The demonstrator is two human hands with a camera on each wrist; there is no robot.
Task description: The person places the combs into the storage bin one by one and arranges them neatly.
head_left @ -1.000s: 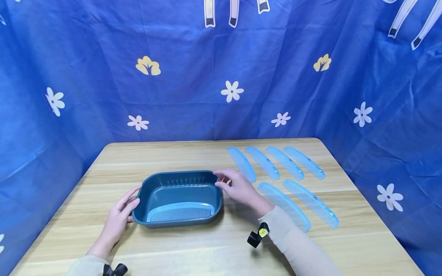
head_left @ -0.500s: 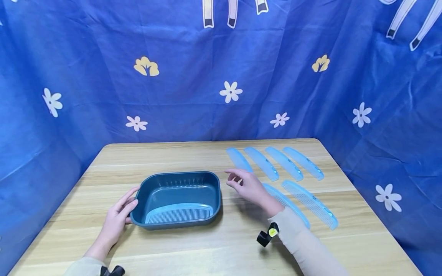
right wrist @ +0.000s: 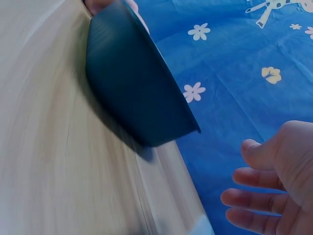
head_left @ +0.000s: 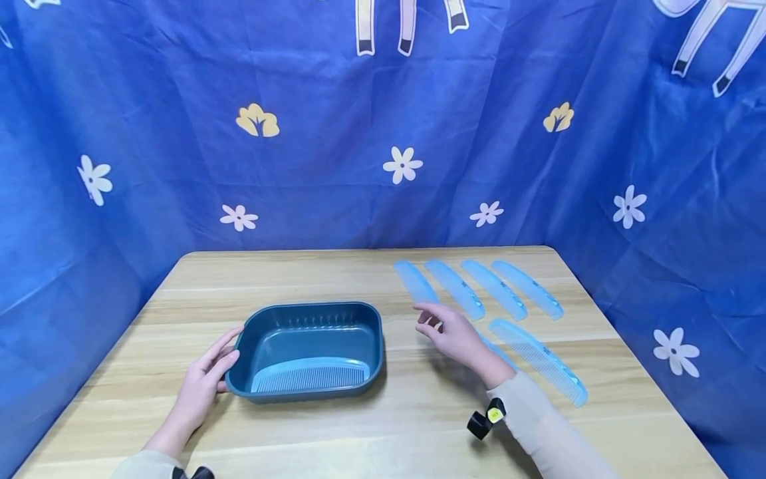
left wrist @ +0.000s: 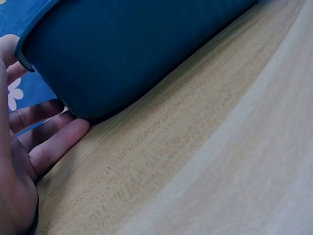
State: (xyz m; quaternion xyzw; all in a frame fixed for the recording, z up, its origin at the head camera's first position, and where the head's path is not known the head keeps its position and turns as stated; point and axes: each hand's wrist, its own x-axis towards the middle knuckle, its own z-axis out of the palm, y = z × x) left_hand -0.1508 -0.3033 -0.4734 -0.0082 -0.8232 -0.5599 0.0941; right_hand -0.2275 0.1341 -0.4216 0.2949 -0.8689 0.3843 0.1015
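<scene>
A dark teal plastic basin (head_left: 304, 398) stands on the wooden table, with one light blue comb (head_left: 311, 374) lying flat inside along its near wall. My left hand (head_left: 206, 382) holds the basin's left end, thumb at the rim. In the left wrist view, fingers (left wrist: 61, 144) touch the lower corner of its wall. To the right of the basin, my right hand (head_left: 451, 336) hovers with loosely bent fingers and nothing in them. It partly covers a light blue comb (head_left: 499, 352) beneath it. Another comb (head_left: 541, 359) lies just right of that one.
Several more light blue combs (head_left: 455, 288) lie slanted in a row at the table's back right. The wooden table (head_left: 287, 439) meets a blue patterned cloth (head_left: 323, 186) behind and at the sides.
My right hand has left the basin's right rim and moved right, over the near combs. My left hand stays at the basin's left end, and the comb inside lies as before.
</scene>
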